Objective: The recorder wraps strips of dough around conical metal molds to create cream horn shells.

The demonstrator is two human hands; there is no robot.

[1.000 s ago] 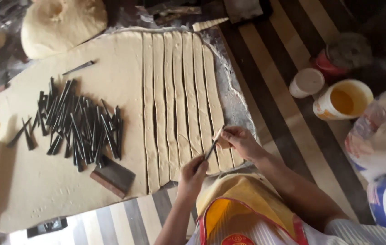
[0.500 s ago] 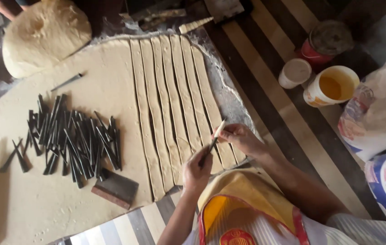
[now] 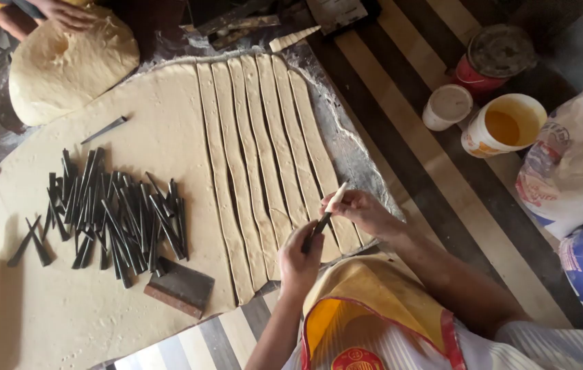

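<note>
left hand [image 3: 299, 257] grips dark metal cone [image 3: 317, 231], right hand [image 3: 360, 209] pinches a dough strip [image 3: 336, 200] onto its tip, probably wrapping. both sit over cut strips [image 3: 264, 157] at the surface's [image 3: 353, 147] near edge.

Pale beige dough sheet [image 3: 154, 137]; black metal cones [image 3: 110, 209]; brown-cream striped cloth [image 3: 435, 171].

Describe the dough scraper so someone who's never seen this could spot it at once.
Start at the big rolled-out dough sheet covering the work surface, then find the heap of dark metal cones on its left half. The scraper lies flat just below that heap's right end, near the sheet's front edge: the only broad, rectangular dark blade, with a brownish wooden edge, among thin spikes.
</note>
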